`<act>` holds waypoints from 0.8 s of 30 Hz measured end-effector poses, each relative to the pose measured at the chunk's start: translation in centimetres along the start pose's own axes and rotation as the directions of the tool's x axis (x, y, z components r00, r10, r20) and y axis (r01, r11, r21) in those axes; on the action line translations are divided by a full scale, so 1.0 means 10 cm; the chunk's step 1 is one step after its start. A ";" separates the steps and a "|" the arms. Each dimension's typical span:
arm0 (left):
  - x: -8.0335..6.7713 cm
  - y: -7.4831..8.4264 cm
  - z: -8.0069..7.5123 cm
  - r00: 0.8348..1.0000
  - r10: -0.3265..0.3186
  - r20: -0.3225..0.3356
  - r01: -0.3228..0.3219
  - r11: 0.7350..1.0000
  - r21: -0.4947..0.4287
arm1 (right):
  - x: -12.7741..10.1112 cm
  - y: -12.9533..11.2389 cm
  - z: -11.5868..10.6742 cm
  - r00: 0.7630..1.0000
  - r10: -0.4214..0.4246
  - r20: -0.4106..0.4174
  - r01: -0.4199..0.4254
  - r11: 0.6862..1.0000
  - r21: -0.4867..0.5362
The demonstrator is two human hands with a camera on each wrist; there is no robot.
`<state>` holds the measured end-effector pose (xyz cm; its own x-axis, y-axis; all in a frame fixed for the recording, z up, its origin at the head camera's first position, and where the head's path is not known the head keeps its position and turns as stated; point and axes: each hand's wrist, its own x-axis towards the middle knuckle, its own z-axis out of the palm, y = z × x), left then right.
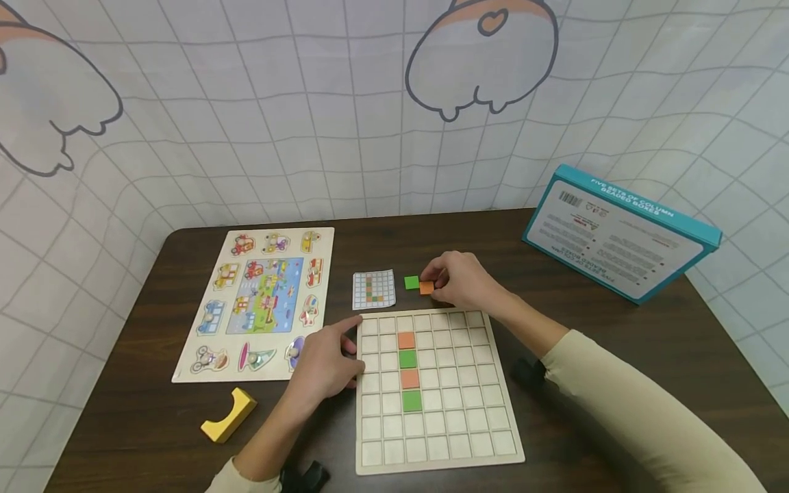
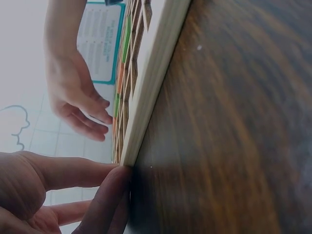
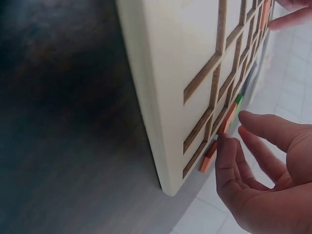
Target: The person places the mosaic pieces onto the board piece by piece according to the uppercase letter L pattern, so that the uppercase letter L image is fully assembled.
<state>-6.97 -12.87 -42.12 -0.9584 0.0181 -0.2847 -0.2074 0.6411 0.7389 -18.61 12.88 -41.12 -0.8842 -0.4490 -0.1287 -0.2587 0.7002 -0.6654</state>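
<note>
My left hand (image 1: 327, 363) steadies the left edge of a pale wooden grid board (image 1: 440, 462), its fingers and thumb against the rim. In the left wrist view, those fingertips (image 2: 119, 178) meet the board's edge. An orange square tile (image 1: 427, 288) lies beyond the board's far edge, beside a green square tile (image 1: 411, 283). My right hand (image 1: 464, 281) is over the orange tile, fingertips bent down to it. The right wrist view shows a gap between thumb and fingers, with another orange tile (image 3: 208, 157) below the fingertips. Orange and green tiles alternate down one board column.
A small printed pattern card (image 1: 373, 289) lies behind the board. To the left are a picture peg puzzle (image 1: 203, 287) and a yellow arched block (image 1: 229, 415). A teal-and-white box (image 1: 622, 236) stands at the back right, by the patterned cloth backdrop (image 1: 345, 130).
</note>
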 end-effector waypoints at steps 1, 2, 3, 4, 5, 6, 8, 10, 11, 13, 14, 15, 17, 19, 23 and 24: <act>0.00 0.00 0.00 1.000 -0.001 0.001 0.001 1.000 0.000 | 0.01 0.00 0.01 1.000 0.002 0.002 -0.002 1.000 -0.003; 0.00 0.00 0.00 1.000 -0.003 0.003 0.003 1.000 -0.001 | 0.02 -0.01 0.01 1.000 0.002 0.003 -0.002 1.000 -0.004; 0.00 0.00 -0.01 1.000 -0.004 0.003 0.004 1.000 -0.001 | 0.03 -0.01 0.02 1.000 0.002 0.004 -0.002 1.000 -0.007; 0.00 0.00 -0.01 1.000 -0.004 0.005 0.004 1.000 -0.002 | 0.03 -0.01 0.02 1.000 0.000 0.003 0.001 1.000 -0.012; 0.00 0.00 -0.01 1.000 -0.005 0.005 0.005 1.000 -0.001 | 0.04 -0.01 0.03 1.000 -0.003 0.002 0.003 1.000 -0.015; 0.00 0.01 -0.01 1.000 -0.007 0.005 0.007 1.000 0.001 | 0.04 -0.02 0.03 1.000 -0.007 0.000 0.007 1.000 -0.019; 0.00 0.01 -0.01 1.000 -0.009 0.005 0.009 1.000 0.003 | 0.05 -0.02 0.04 1.000 -0.016 -0.003 0.016 0.999 -0.028; 0.00 0.01 -0.01 1.000 -0.010 0.008 0.010 1.000 0.007 | 0.04 -0.03 0.05 1.000 -0.020 -0.005 0.020 0.999 -0.038; 0.00 0.01 -0.01 1.000 -0.010 0.009 0.010 1.000 0.009 | 0.04 -0.02 0.06 1.000 -0.021 -0.005 0.021 0.999 -0.042; 0.00 0.01 -0.01 1.000 -0.007 0.013 0.007 1.000 0.009 | 0.04 -0.02 0.07 1.000 -0.024 -0.006 0.024 0.998 -0.049; 0.00 0.01 -0.01 1.000 -0.006 0.015 0.006 1.000 0.008 | 0.04 -0.02 0.08 1.000 -0.024 -0.004 0.023 0.998 -0.050; 0.00 0.01 -0.01 1.000 -0.005 0.014 0.005 1.000 0.005 | 0.04 -0.02 0.08 1.000 -0.026 -0.006 0.026 0.998 -0.053; 0.00 0.00 -0.02 1.000 -0.005 0.012 0.005 1.000 -0.001 | 0.04 -0.02 0.09 0.999 -0.032 -0.011 0.031 0.998 -0.059; 0.00 0.00 -0.02 1.000 -0.004 0.008 0.004 1.000 -0.008 | 0.04 -0.02 0.09 0.999 -0.036 -0.018 0.035 0.997 -0.065; 0.00 0.00 -0.03 1.000 0.000 0.007 0.001 1.000 -0.010 | 0.05 -0.03 0.10 0.999 -0.046 -0.028 0.044 0.997 -0.070; 0.00 0.00 -0.03 1.000 0.000 0.008 0.000 1.000 -0.009 | 0.05 -0.03 0.10 0.998 -0.048 -0.030 0.046 0.997 -0.068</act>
<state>-7.06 -13.13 -41.95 -0.9567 0.0244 -0.2901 -0.2097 0.6339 0.7445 -18.58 11.87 -41.68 -0.8820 -0.4654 -0.0742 -0.3251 0.7149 -0.6191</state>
